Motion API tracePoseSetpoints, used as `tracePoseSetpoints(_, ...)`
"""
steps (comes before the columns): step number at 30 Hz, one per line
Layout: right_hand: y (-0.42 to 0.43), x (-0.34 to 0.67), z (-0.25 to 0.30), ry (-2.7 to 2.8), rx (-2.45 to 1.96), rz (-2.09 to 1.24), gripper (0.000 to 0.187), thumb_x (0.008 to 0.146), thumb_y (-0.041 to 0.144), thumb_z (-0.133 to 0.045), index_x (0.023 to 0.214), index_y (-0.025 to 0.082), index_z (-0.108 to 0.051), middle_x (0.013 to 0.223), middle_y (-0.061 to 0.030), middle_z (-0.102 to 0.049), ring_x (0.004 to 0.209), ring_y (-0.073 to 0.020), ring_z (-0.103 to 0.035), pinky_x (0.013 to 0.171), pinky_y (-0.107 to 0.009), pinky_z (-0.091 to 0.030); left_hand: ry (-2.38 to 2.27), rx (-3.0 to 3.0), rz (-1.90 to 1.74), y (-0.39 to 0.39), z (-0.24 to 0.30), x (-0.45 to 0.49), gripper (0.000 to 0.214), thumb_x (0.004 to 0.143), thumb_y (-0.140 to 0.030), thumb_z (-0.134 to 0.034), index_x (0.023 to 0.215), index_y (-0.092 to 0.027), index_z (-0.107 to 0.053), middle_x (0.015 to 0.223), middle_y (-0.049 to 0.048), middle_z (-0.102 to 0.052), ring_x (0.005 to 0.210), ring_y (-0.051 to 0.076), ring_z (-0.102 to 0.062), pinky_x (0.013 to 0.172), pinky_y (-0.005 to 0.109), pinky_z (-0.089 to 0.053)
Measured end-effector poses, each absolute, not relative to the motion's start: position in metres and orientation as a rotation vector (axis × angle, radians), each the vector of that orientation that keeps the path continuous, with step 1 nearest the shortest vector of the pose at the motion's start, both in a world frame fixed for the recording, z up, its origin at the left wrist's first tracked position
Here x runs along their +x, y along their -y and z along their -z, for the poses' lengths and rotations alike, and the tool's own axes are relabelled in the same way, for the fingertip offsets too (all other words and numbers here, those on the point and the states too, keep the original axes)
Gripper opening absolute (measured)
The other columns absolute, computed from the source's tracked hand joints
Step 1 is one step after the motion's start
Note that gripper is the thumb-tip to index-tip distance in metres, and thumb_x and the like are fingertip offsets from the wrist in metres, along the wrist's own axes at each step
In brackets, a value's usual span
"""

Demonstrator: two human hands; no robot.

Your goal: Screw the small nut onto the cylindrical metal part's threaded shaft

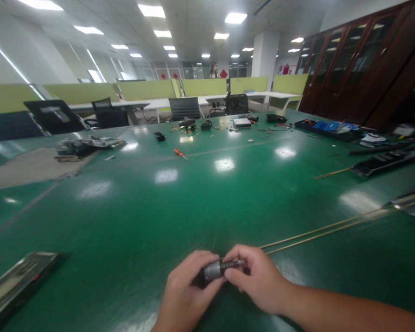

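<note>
Near the bottom middle, my left hand (pixel 193 286) wraps round the body of a small grey cylindrical part with a ribbed shaft (pixel 213 271), which looks like a small motor. The shaft points right, roughly level. My right hand (pixel 256 279) is closed about the shaft end, thumb and forefinger on either side of it. Both hands are just above the green tabletop (pixel 141 221). Fingers hide parts of the cylinder. Two long thin brass-coloured rods (pixel 318 234) lie behind my right hand, running off to the right.
A flat, clear-wrapped package (pixel 17 286) lies at the lower left. Farther back are an orange screwdriver (pixel 180 153), a power drill (pixel 187 123), a white box (pixel 241 122) and a black tray with blue packets (pixel 327 129). Wrapped parts (pixel 389 161) line the right side.
</note>
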State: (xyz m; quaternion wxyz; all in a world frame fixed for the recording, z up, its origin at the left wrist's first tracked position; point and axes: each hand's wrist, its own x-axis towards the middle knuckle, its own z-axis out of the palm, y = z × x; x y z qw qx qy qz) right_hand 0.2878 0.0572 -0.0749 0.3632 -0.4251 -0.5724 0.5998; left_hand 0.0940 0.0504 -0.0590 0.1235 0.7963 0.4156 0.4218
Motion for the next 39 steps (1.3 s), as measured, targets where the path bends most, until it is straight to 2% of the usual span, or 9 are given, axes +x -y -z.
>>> tracePoseSetpoints(29, -0.0576, 0.2889, 0.0773, 1.458, -1.090, -1.577, 0.015, 0.082, 0.025, -0.065, 0.094, 0.017, -0.065, 0.066, 0.0035, -0.055, 0.058, -0.0107, -0.050, 0.055, -0.022, -0.037, -1.247, 2.346, -1.269, -0.0492, 0.0557, 0.0946, 0.019, 0.079, -0.023, -0.074, 0.097, -0.023, -0.068, 0.088, 0.0013, -0.072, 0.078, 0.015, -0.070, 0.072, 0.020, -0.057)
tracePoseSetpoints(39, -0.0579, 0.2889, 0.0770, 1.419, -1.045, -1.621, 0.016, 0.083, 0.028, -0.065, 0.093, 0.016, -0.063, 0.061, 0.0059, -0.048, 0.053, -0.0100, -0.046, 0.052, -0.022, -0.035, -1.279, 2.338, -1.273, -0.0483, 0.0560, 0.0933, 0.018, 0.080, -0.023, -0.073, 0.097, -0.024, -0.068, 0.089, 0.0010, -0.072, 0.078, 0.015, -0.069, 0.071, 0.022, -0.057)
